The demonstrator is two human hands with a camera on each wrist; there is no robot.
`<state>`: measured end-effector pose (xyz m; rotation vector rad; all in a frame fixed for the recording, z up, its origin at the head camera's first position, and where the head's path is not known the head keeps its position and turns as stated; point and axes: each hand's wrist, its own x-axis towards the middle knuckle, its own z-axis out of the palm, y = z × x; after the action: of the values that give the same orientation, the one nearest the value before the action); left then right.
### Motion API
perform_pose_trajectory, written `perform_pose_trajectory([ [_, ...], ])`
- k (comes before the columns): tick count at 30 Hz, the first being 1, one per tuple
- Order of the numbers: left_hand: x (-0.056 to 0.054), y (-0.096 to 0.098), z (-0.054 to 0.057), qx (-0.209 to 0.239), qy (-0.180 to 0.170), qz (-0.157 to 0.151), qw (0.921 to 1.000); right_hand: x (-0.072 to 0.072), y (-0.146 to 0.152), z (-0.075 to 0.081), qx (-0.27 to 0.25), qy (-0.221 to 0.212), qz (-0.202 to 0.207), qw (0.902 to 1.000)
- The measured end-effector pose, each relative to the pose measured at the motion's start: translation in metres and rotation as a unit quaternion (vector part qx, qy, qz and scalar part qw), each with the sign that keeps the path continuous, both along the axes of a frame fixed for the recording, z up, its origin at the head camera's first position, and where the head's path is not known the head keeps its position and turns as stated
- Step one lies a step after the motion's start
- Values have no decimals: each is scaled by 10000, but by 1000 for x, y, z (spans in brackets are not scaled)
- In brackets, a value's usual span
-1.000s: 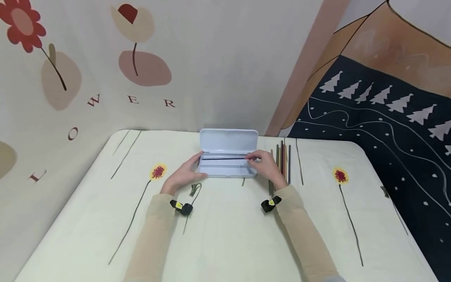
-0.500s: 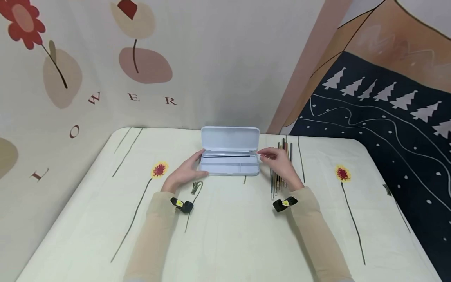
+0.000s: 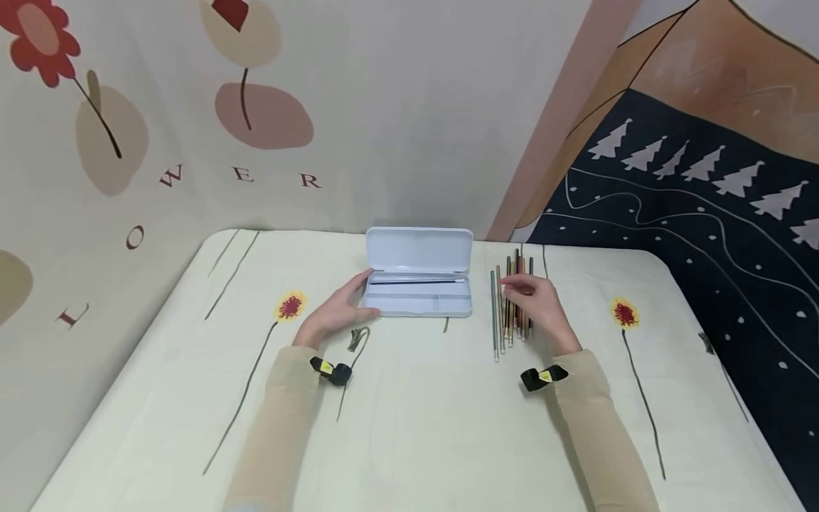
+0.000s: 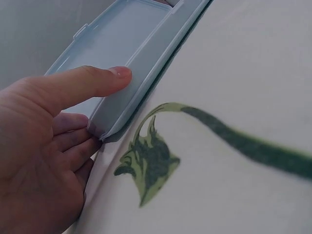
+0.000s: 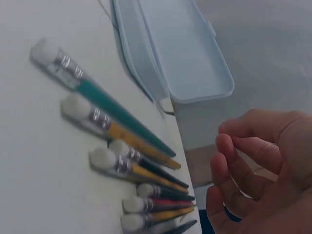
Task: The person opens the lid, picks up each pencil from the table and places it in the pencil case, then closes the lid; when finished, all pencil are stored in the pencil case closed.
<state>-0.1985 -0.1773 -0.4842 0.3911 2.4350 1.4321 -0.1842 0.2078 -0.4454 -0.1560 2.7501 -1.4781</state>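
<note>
A pale blue pencil case (image 3: 419, 249) stands with its lid up at the back of the table. My left hand (image 3: 338, 313) grips its left end, thumb (image 4: 109, 80) along the front wall and fingers at the corner. A dark pencil (image 3: 416, 282) lies in the case's rear compartment. To the right of the case, several pencils with white erasers lie side by side, a teal pencil (image 3: 495, 316) leftmost and a yellow pencil (image 5: 136, 141) beside it. Over their far part is my right hand (image 3: 540, 307), fingers loosely bent, nothing visible between them.
A white tablecloth (image 3: 409, 427) with printed flowers covers the table. Behind it hangs a pale curtain (image 3: 397, 142) with flower prints, and a dark tree-patterned cloth (image 3: 672, 213) borders the right side.
My right hand has let go of the pencil in the case and moved right, over the loose pencils. The left hand keeps its place on the case.
</note>
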Motion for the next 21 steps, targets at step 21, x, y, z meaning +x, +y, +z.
perform_pose_trajectory([
  [21,-2,-1,0,99,-144,74,9998,13,35,-10,45,-137,-617,9980],
])
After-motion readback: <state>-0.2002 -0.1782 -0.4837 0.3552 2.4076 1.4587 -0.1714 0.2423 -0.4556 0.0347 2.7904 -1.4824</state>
